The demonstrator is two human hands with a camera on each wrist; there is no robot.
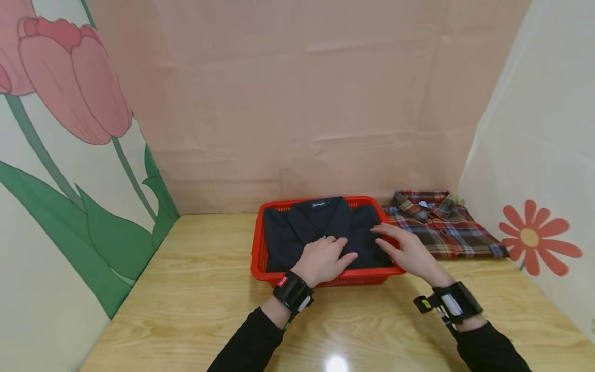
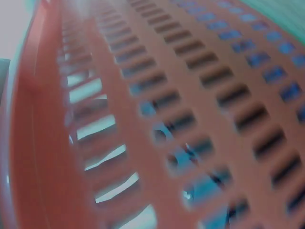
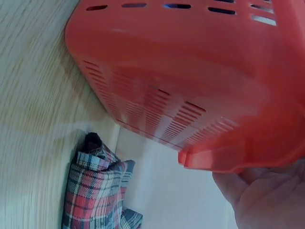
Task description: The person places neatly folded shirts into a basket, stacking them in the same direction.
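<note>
A folded dark collared shirt (image 1: 307,227) lies face up inside a red plastic basket (image 1: 256,248), its collar toward the back. My left hand (image 1: 322,260) reaches over the basket's front rim, with its fingers over the middle of the shirt and the thumb out to the right. Above the right end of the basket is my right hand (image 1: 405,251), its fingers fairly straight and pointing left over the shirt. In the right wrist view this hand (image 3: 271,198) is beside the basket rim (image 3: 214,164). Whether either hand's fingertips press on the cloth is hard to tell.
Right of the basket, against the back wall, a folded plaid shirt (image 1: 434,225) lies on the wooden table (image 1: 186,289). A pinkish wall covering (image 1: 302,103) stands behind. Side panels with painted flowers (image 1: 530,237) bound the table left and right.
</note>
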